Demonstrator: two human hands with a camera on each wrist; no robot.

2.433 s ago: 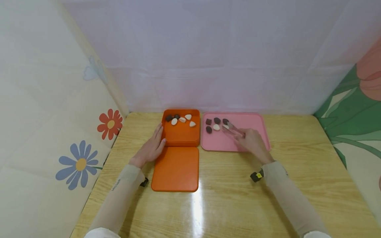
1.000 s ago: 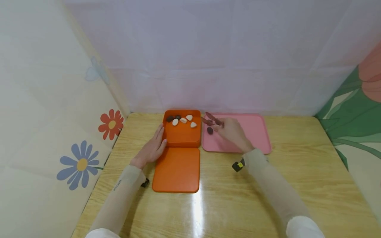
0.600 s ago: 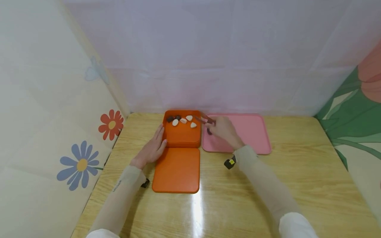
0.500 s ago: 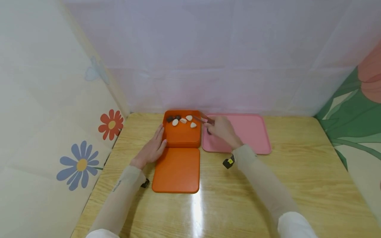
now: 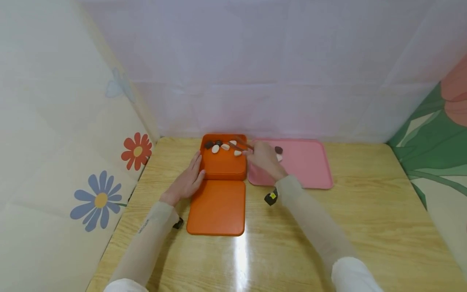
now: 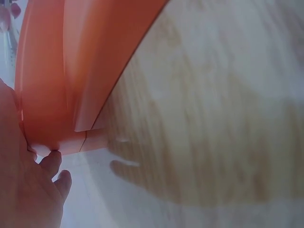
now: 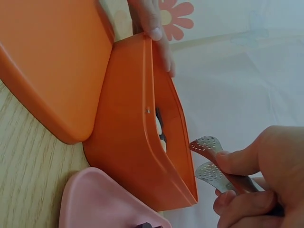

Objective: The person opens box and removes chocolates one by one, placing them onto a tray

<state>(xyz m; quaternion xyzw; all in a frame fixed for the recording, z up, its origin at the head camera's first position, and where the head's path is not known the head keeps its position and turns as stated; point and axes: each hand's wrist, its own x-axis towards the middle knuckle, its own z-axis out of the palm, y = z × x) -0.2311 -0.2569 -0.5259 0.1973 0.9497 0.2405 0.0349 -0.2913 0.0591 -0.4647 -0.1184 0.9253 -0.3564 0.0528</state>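
My left hand (image 5: 186, 180) rests with fairly straight fingers against the left wall of the orange box (image 5: 223, 165). Inside that box lie dark pieces (image 5: 208, 144) and white pieces (image 5: 215, 149), small and pebble-like, grouped toward the back. My right hand (image 5: 265, 158) grips metal tongs (image 7: 209, 146), whose perforated tips stand apart over the box's right part. Nothing shows between the tips in the right wrist view. Below my right hand is the pink tray (image 5: 310, 162); a dark piece (image 5: 279, 150) and a white piece (image 5: 279, 157) show on it, its left side being hidden.
A flat orange lid (image 5: 216, 209) lies on the wooden table (image 5: 284, 243) in front of the box. A pale cloth backdrop (image 5: 233, 81) rises behind box and tray. Flower-printed sheets stand at both sides.
My right hand has moved left with the tongs, from the pieces on the pink tray to over the orange box. My left hand has stayed against the box.
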